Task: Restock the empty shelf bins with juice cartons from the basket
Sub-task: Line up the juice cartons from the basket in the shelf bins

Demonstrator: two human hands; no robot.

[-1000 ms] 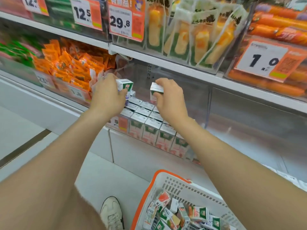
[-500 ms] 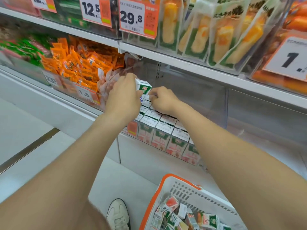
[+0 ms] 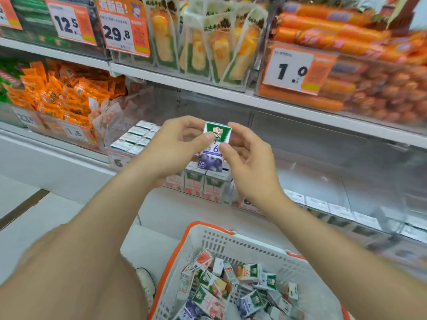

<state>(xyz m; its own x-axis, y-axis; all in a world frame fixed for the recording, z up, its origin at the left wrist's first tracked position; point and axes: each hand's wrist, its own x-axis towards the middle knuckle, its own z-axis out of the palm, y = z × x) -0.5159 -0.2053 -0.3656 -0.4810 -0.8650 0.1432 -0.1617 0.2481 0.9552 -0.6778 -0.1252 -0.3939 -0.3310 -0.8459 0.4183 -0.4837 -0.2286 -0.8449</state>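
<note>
Shelf bin part-filled with rows of upright juice cartons; clear-walled bin just right of it. White basket, orange rim, below both hands, holds heap of loose cartons. Grip: left hand pinches blueberry carton, thumb on front face, fingers curled behind. Opposite, right hand pinches same carton's right edge between thumb and forefinger, other fingers loosely curled. Carton upright, label toward camera, held in air just before front row of shelved cartons.
</note>
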